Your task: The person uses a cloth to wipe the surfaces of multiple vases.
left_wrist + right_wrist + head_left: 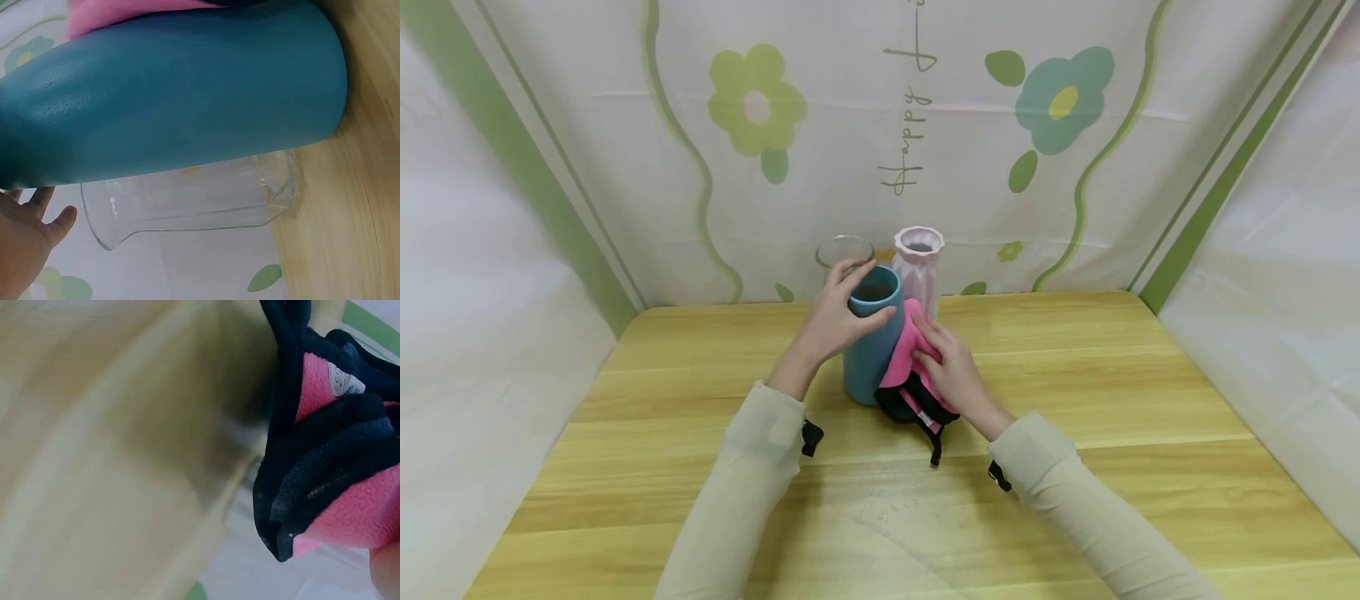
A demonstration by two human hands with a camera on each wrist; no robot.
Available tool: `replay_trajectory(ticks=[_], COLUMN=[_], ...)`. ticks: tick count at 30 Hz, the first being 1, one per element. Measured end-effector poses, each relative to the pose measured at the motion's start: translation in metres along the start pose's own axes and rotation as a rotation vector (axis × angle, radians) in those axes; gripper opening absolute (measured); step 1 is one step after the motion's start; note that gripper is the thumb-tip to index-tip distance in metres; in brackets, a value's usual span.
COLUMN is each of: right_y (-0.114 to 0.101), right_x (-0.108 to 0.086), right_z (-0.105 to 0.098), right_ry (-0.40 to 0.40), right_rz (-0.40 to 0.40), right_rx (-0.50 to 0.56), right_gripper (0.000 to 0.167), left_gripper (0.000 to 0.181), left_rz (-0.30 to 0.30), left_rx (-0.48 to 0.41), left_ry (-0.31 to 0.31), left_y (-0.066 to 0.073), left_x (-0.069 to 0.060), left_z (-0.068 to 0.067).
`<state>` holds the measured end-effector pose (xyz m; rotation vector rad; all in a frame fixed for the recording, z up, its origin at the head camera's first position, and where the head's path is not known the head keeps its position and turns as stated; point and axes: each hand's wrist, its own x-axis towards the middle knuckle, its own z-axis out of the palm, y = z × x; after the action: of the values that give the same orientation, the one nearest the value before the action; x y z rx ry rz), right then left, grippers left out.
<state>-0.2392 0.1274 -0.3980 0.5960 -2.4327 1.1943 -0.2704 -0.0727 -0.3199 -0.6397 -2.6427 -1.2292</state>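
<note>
A tall blue vase [874, 354] stands upright on the table. My left hand [838, 312] holds it near its top, fingers along the far rim and thumb across the near side. In the left wrist view, fingertips [62, 225] show beside the top of the vase [175, 94]. With my right hand [958, 375] I pinch a pink fleece cloth item [907, 350] against the vase's right side. Black trim, a white tag [344, 381] and a black loop [936, 450] show at its lower end. Its exact kind cannot be told.
Behind the blue vase stands a clear glass vessel [187, 206] with a spout-like lip. A pale pink ribbed vase [919, 267] stands behind the cloth. The wooden table [700, 500] meets a printed curtain [850, 150] at the back and white fabric at both sides.
</note>
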Motion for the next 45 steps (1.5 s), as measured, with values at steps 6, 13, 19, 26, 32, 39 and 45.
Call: replay_trajectory(ticks=[6,13,19,26,32,39,45], right_y=[0.013,0.018,0.016,0.015,0.016,0.016,0.016], right_x=[-0.01,-0.014,-0.017,-0.019,-0.017,-0.015,-0.012], right_z=[0.005,0.008,0.006,0.002,-0.003,-0.01,-0.015], right_ry=[-0.122,-0.179,-0.161,-0.119,-0.089,-0.041,-0.02], right_rz=[0.098,0.161,0.139,0.12,0.11,0.079,0.071], right_rx=[-0.073,-0.084,-0.08,-0.046,-0.024,-0.012,-0.01], right_gripper=[0.052,0.052,0.053,0.051,0.051,0.051,0.05], left_gripper=[0.075,0.073,0.072,0.071,0.071,0.07,0.068], left_rz=[-0.009,-0.018,-0.025,-0.018,-0.026,-0.025,-0.035], left_rx=[0.038,0.036,0.049,0.089,0.085,0.065,0.029], left_ry=[0.017,0.013,0.022,0.032,0.029,0.024,0.008], left_y=[0.003,0.002,0.002,0.004,0.003,-0.001,-0.009], left_x=[0.0,-0.001,-0.003,-0.002,-0.004,-0.009,-0.015], left_z=[0.0,0.0,0.002,0.003,-0.001,-0.01,-0.023])
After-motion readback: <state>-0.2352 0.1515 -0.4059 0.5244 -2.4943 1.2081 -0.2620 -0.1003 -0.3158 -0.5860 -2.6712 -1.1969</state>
